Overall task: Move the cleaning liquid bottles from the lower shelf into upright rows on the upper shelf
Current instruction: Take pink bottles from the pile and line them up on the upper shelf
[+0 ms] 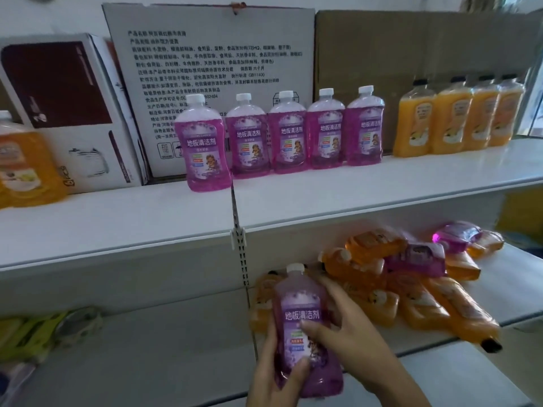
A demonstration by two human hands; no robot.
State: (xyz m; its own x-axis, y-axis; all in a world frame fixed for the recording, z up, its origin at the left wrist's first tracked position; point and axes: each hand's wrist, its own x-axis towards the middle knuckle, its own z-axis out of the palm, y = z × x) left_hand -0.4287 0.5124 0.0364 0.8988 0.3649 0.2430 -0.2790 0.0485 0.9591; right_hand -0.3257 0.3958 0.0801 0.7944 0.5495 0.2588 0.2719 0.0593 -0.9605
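Purple bottle (305,327), cap up, is held in front of the lower shelf's (514,292) front edge, left hand (276,374) curled round its base and right hand (343,327) pinching its side, ready for the upper shelf's (352,186) upright row (282,133).

Label 地板清洁剂 on held purple bottle (302,330); same label on five upright purple bottles (279,133) on upper shelf; white carton (211,54) printed with Chinese ingredient text, "GB17400" and "TBHQ" legible; remaining small print, orange bottle labels too blurred to read.
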